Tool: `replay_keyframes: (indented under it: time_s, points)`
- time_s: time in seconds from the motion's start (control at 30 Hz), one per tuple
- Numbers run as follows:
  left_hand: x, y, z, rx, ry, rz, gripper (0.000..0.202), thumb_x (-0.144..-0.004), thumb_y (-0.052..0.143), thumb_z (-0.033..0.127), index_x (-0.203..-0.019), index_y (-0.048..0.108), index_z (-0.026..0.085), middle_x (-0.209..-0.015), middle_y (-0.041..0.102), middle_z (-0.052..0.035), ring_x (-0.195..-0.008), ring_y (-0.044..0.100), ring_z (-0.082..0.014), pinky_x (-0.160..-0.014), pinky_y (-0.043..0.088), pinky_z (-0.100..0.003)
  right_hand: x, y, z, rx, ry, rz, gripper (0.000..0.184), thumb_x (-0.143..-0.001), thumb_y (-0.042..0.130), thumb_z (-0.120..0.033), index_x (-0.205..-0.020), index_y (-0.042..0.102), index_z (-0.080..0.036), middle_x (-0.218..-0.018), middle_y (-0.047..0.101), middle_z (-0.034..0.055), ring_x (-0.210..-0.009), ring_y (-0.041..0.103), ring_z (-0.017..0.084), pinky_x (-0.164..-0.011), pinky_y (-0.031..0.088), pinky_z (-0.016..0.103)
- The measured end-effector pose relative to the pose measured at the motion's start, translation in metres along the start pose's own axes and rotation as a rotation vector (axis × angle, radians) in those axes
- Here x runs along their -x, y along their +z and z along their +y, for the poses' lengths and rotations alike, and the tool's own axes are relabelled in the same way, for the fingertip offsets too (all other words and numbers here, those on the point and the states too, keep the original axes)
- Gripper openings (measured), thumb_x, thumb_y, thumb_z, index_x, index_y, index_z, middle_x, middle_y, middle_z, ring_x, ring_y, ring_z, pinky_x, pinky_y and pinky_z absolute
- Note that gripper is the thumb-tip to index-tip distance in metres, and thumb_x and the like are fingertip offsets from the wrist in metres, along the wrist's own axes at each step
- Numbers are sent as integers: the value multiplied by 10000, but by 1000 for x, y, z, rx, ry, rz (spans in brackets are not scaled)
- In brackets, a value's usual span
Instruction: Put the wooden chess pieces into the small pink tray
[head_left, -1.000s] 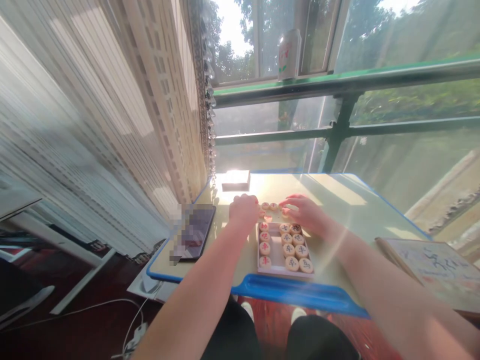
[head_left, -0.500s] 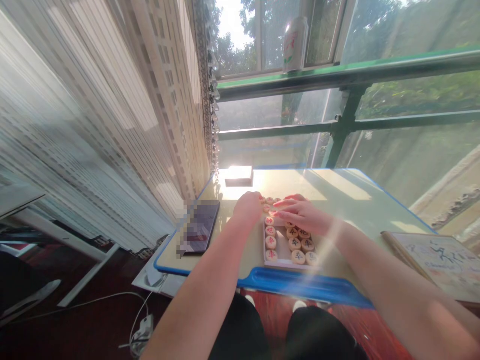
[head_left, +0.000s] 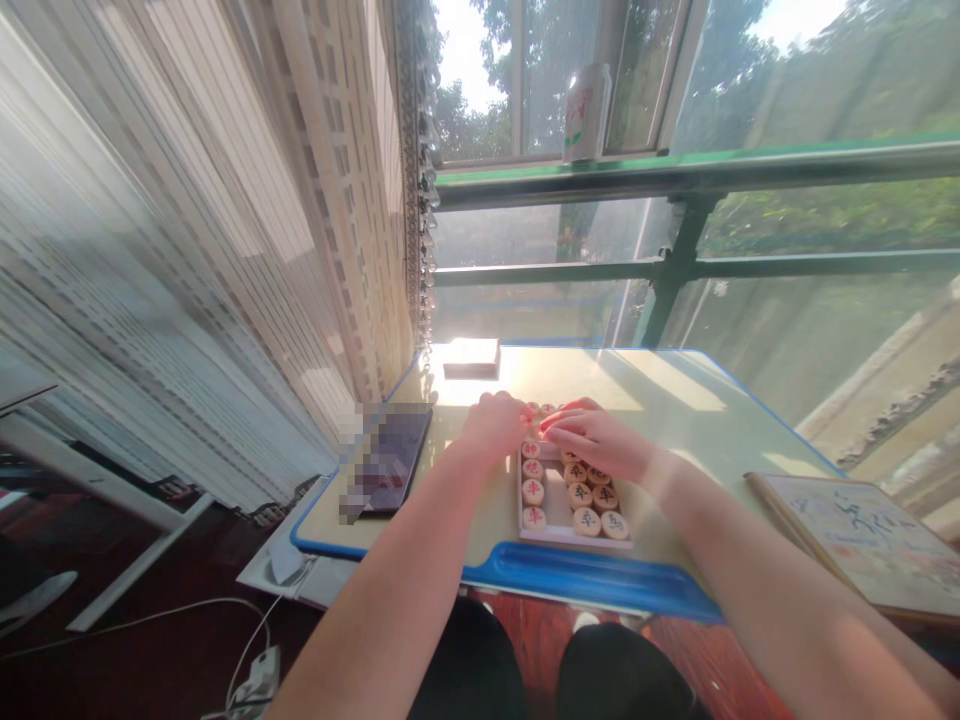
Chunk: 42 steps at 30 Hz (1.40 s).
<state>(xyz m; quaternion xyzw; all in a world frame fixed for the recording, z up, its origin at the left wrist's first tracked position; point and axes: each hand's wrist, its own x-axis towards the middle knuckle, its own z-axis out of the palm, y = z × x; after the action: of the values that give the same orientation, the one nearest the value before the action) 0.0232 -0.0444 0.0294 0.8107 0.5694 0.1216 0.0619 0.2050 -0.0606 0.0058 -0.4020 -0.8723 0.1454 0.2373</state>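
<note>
A shallow white box (head_left: 556,490) on the table holds round wooden xiangqi pieces. Red-marked pieces (head_left: 533,492) run down its left side, and dark-marked pieces (head_left: 587,521) fill two columns on the right. Just past the box's far end lie several more pieces (head_left: 548,409), partly covered by my hands. My left hand (head_left: 496,422) is closed, its fingers bent in at these far pieces; its fingertips are too hidden to show what they grip. From the right, my right hand (head_left: 592,435) reaches over the box's far right corner, fingers stretched leftward over the pieces, tips close to my left fingers.
A dark tablet-like device (head_left: 397,460) lies at the table's left, and a small white box (head_left: 471,357) at the far left edge. A framed board (head_left: 855,530) rests at the right. A can (head_left: 586,112) stands on the window rail. A blue tray edge (head_left: 592,580) borders the near side.
My right hand's fingers have drawn closer together and nearer to my left hand. The left hand stays at the far pieces. The camera view has shifted slightly.
</note>
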Motion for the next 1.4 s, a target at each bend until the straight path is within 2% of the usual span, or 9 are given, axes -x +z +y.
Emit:
replay_keyframes:
  time_s: [0.1, 0.27, 0.5, 0.63, 0.77, 1.0, 1.17, 1.4]
  points:
    - [0, 0, 1, -102, 18, -10, 290, -765, 512, 197, -955, 716, 276, -946, 643, -65, -915, 560, -225, -831, 469, -339, -1, -2, 4, 67, 26, 28, 432, -917, 336, -422, -853, 725, -245, -1016, 713, 17, -1025, 560, 214, -965, 341, 373]
    - [0, 2, 2, -95, 5, -23, 272, -771, 520, 204, -960, 703, 275, -982, 631, -49, -924, 537, -218, -830, 463, -325, -2, 0, 13, 140, 42, 80, 412, -915, 340, -365, -795, 712, -235, -961, 714, 33, -969, 571, 207, -907, 370, 353]
    - [-3, 7, 1, -64, 27, 1, 293, -832, 479, 324, -1042, 678, 280, -909, 631, -62, -915, 554, -219, -876, 436, -351, -2, 1, 14, 151, 25, 58, 414, -916, 325, -325, -809, 714, -237, -984, 708, 33, -984, 583, 202, -932, 364, 356]
    - [-4, 7, -2, -27, 10, 1, 288, -816, 494, 370, -988, 703, 272, -878, 627, -66, -859, 565, -218, -816, 454, -341, -1, 1, 8, 127, 73, 75, 405, -909, 335, -325, -826, 722, -241, -1008, 705, 26, -995, 581, 201, -921, 389, 332]
    - [-5, 7, -5, -14, 34, 25, 254, -791, 515, 356, -901, 723, 260, -831, 629, -51, -838, 563, -203, -828, 446, -330, -1, 0, 7, 139, 93, 86, 409, -906, 335, -325, -830, 724, -226, -1036, 697, 35, -1023, 557, 218, -925, 393, 343]
    - [-7, 7, -7, 13, 72, 34, 276, -768, 523, 360, -891, 734, 231, -769, 629, -45, -757, 573, -181, -780, 463, -302, 1, -2, 9, 157, 99, 119, 394, -900, 345, -306, -834, 720, -207, -1041, 692, 48, -1001, 546, 230, -895, 410, 363]
    - [-10, 10, -10, 50, 64, 41, 247, -715, 584, 351, -874, 737, 240, -791, 631, -34, -779, 575, -181, -780, 464, -294, 2, -3, 10, 155, 72, 145, 386, -902, 353, -297, -818, 716, -196, -1019, 698, 57, -949, 561, 235, -872, 423, 380]
    - [-9, 10, -12, 94, 51, 31, 273, -666, 624, 352, -869, 738, 209, -789, 607, -48, -758, 577, -195, -754, 469, -310, 4, -5, 9, 105, -6, 325, 326, -889, 425, -309, -781, 711, -195, -922, 710, 66, -928, 579, 224, -864, 436, 367]
